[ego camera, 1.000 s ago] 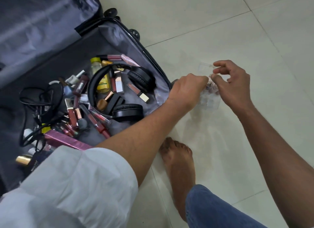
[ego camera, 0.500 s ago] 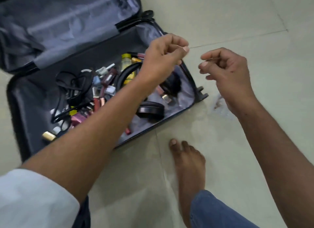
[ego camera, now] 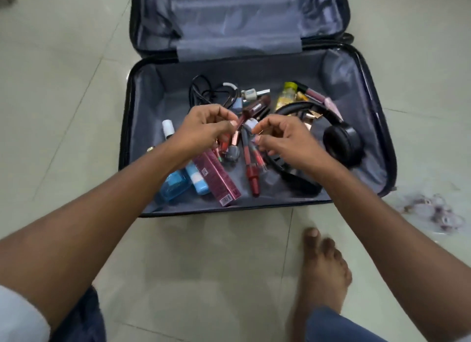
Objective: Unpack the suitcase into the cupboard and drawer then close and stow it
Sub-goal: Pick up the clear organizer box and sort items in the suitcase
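The suitcase point(ego camera: 142, 92) is lying wide open on the floor point(ego camera: 63, 99), with black headphones point(ego camera: 341, 140), a pink box point(ego camera: 216, 177) and a blue bottle point(ego camera: 175, 186) sitting inside it. Both hands are hanging over the small things in the middle. The left hand point(ego camera: 204, 130) and right hand point(ego camera: 288, 140) are curling their fingers, but I cannot tell if they are holding anything

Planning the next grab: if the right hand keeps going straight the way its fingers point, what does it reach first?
The right hand points up-left toward the left hand. It would likely meet the upright lip gloss tubes clustered in the suitcase first, though depth from this head view is uncertain.
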